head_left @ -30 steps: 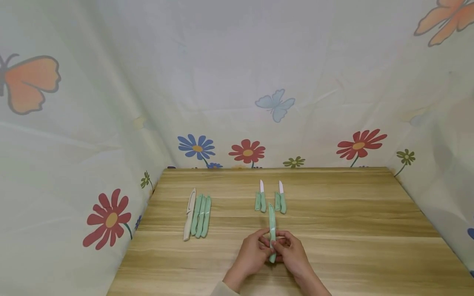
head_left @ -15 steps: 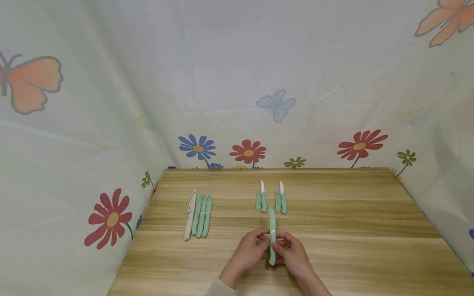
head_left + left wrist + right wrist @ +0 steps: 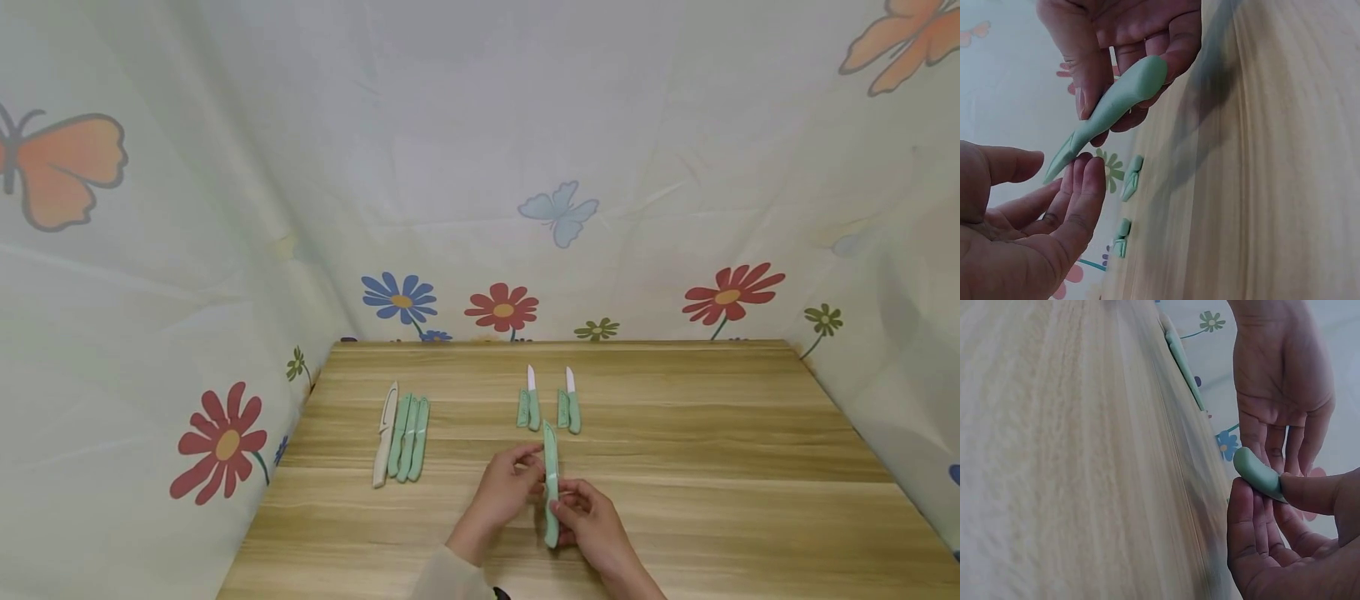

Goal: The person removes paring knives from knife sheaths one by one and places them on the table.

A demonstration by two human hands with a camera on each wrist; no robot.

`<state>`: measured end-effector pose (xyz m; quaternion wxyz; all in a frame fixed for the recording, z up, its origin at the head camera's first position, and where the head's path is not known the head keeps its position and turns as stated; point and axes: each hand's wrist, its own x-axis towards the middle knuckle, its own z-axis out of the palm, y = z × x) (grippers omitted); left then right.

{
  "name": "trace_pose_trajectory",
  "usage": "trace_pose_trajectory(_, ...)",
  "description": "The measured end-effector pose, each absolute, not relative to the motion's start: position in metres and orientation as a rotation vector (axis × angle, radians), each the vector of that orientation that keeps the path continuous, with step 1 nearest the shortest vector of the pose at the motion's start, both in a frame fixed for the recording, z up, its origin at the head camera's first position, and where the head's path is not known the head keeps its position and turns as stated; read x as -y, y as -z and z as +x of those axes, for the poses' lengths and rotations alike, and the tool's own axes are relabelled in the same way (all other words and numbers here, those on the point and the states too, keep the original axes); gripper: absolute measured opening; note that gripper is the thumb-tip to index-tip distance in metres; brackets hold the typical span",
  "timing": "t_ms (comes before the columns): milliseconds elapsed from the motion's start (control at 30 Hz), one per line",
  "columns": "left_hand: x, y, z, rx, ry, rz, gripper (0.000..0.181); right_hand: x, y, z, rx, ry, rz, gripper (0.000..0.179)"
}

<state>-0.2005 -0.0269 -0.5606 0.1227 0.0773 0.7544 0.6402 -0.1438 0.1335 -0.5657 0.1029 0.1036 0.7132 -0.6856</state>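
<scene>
A sheathed green fruit knife (image 3: 551,483) is raised above the wooden table, its sheathed end pointing away from me. My right hand (image 3: 596,525) grips its handle, the thumb pressing on top and fingers beneath. Beside the sheath is my left hand (image 3: 506,485). In the left wrist view, that hand's (image 3: 1029,231) thumb stands apart from the sheath while its fingertips are at the underside. The rounded handle end (image 3: 1257,472) shows in the right wrist view; the blade is hidden inside the sheath.
Beyond the hands lie two unsheathed knives (image 3: 533,408) (image 3: 573,410), each with a green sheath (image 3: 522,408) (image 3: 562,408) at its left. Several sheathed green knives (image 3: 408,437) and one beige knife (image 3: 385,442) lie side by side at left. Patterned curtains (image 3: 450,167) surround the table (image 3: 712,517).
The knife has come slightly nearer to me. My left hand has shifted forward from near the handle to beside the sheath. My right hand keeps its hold, moving slightly nearer too.
</scene>
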Motion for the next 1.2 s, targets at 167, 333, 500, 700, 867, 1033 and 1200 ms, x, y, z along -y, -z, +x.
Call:
trace_pose_trajectory(167,0.024,0.557,-0.204,-2.188,-1.891,0.217,0.038,-0.135,0.567,-0.140,-2.091,2.010,0.284,0.036)
trace_pose_trajectory(333,0.021,0.557,-0.206,-2.210,-1.892,0.200,0.039,-0.134,0.567,-0.137,-2.060,2.020,0.249,0.038)
trace_pose_trajectory(500,0.020,0.555,-0.207,-2.220,-1.899,0.163,0.039,-0.135,0.566,-0.135,-2.050,2.025,0.214,0.038)
trace_pose_trajectory(700,0.019,0.555,-0.207,-2.197,-1.939,0.128,0.037,-0.136,0.566,-0.134,-2.058,2.006,0.209,0.038)
trace_pose_trajectory(867,0.019,0.554,-0.207,-2.182,-1.949,0.135,0.035,-0.138,0.564,-0.132,-2.032,2.009,0.191,0.039)
trace_pose_trajectory(1033,0.020,0.554,-0.207,-2.168,-1.954,0.148,0.034,-0.140,0.564,-0.131,-2.016,2.014,0.148,0.039)
trace_pose_trajectory(1200,0.021,0.555,-0.208,-2.155,-1.965,0.167,0.032,-0.142,0.565,-0.131,-2.010,2.001,0.134,0.038)
